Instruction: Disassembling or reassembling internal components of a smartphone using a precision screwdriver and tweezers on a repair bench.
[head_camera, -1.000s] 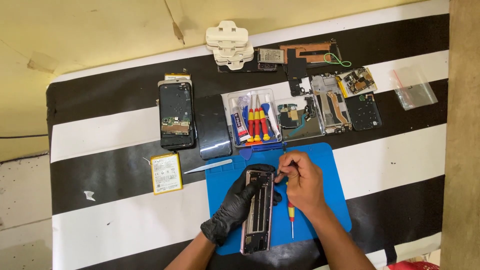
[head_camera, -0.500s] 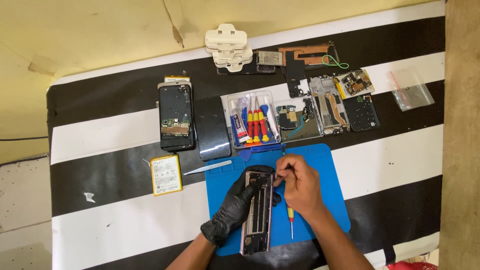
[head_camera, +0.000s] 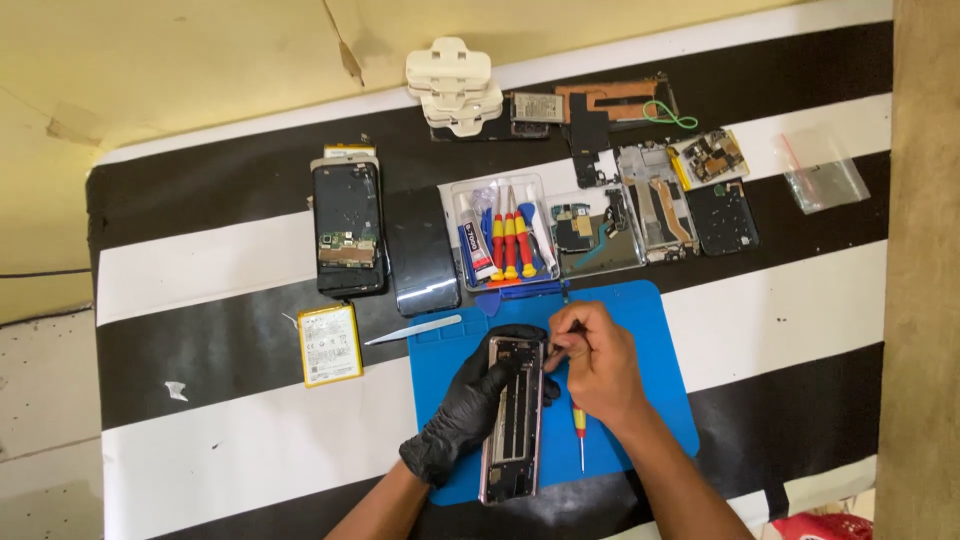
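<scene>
In the head view, my left hand (head_camera: 470, 410), in a black glove, lay curled around the opened phone frame (head_camera: 515, 420) and pinned it flat on the blue work mat (head_camera: 660, 400). The frame sat upright along the mat's left half, its top end just under my right fingertips. My right hand (head_camera: 590, 360), bare, was pinched shut at that top corner; something thin seemed to be held between thumb and forefinger, but I could not tell what it was. A small screwdriver (head_camera: 580, 435) with a red and yellow handle lay on the mat just beside my right wrist, untouched.

Against the frames from a second and half a second back, almost nothing had shifted: both hands kept the same grip and the frame had not moved, only the right fingers worked slightly at the corner. I took that as fine work continuing at one spot.

Beyond the mat, on the striped counter (head_camera: 200, 270), were metal tweezers (head_camera: 412, 330), a yellow battery (head_camera: 330, 345) and a clear tool tray (head_camera: 500, 235).
</scene>
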